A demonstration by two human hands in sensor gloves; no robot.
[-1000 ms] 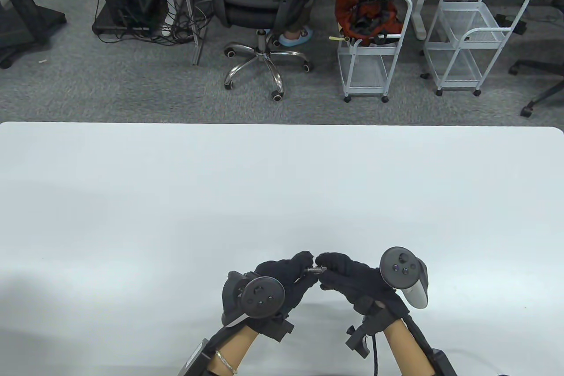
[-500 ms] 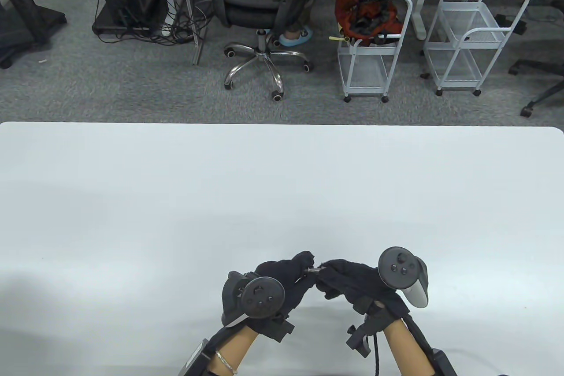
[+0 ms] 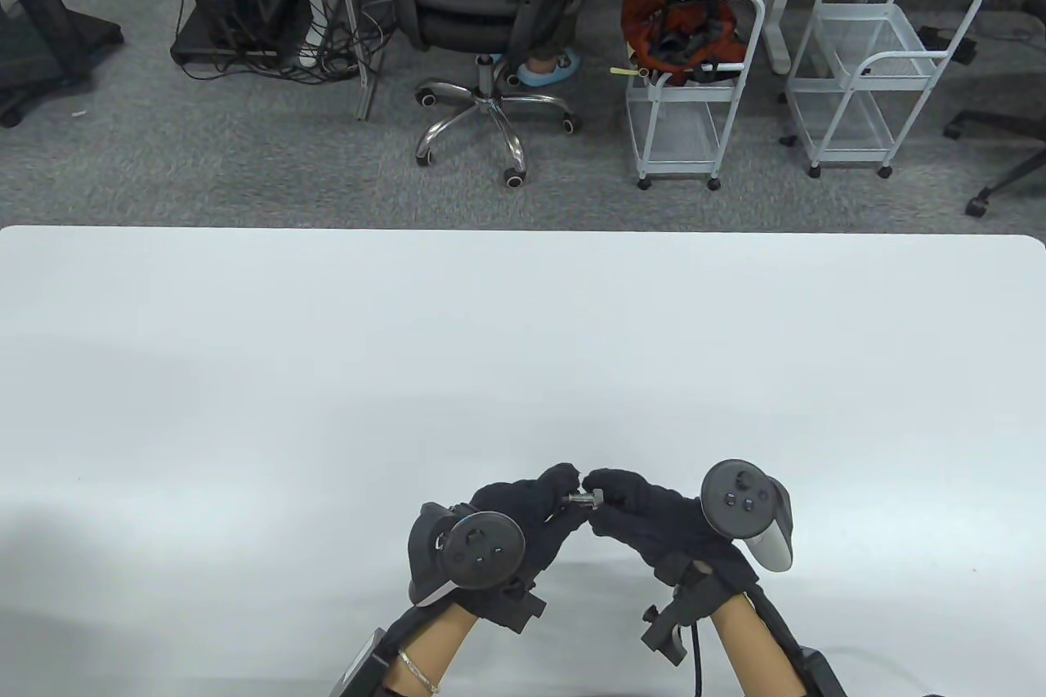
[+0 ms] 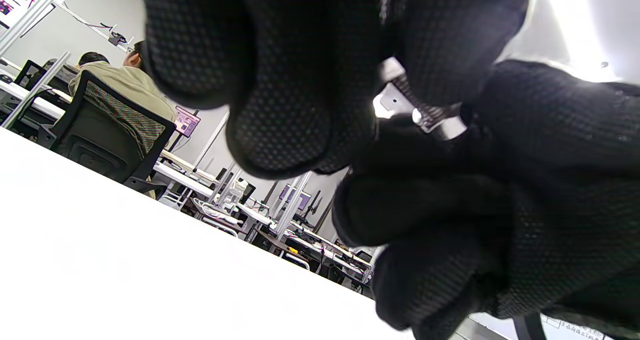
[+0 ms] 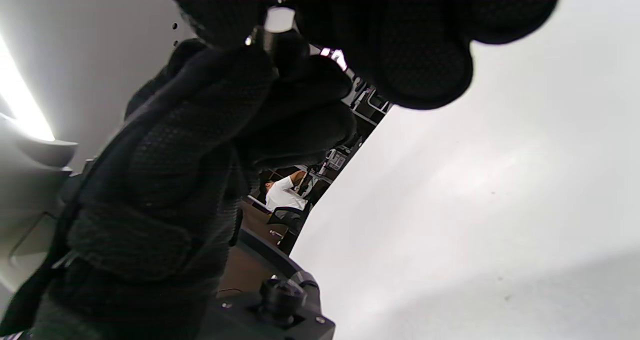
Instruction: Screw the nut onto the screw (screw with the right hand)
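Table view looked down from high above the near edge of the white table [image 3: 523,337], facing out across it toward the carpeted floor and office chair [image 3: 482,2] beyond, hands small at the bottom edge. Left wrist view sat very close under the left hand [image 4: 280,70], tilted, looking low over the tabletop toward desks and a seated person [image 4: 120,87]. Right wrist view sat equally close beneath the right hand [image 5: 390,35], strongly rolled; all three shared the meeting fingertips and the tabletop.
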